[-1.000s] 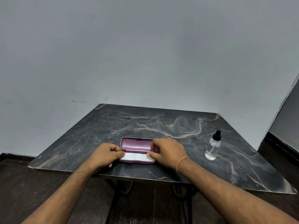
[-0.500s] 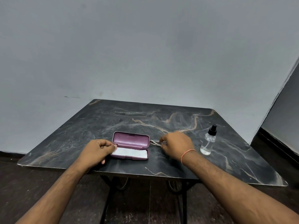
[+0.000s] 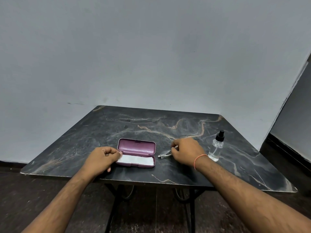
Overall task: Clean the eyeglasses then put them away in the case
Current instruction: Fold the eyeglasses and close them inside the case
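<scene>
Table [image 3: 117, 125]: 1 case [image 3: 136, 146], 1 eyeglasses [image 3: 164, 155], 1 bottle [image 3: 216, 148].

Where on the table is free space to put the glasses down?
Bare marble lies behind the open case, up to the wall, and left of the left hand. The front strip is crowded: the right hand holds the eyeglasses between case and spray bottle.

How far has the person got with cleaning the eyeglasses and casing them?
Early stage. Done: the purple case lies open on the table, and the eyeglasses are out, beside it. In hand: the right hand grips the eyeglasses; the left hand pinches the white cloth lying in the case. Left: the spray bottle stands untouched, so cleaning, returning and closing remain.
</scene>
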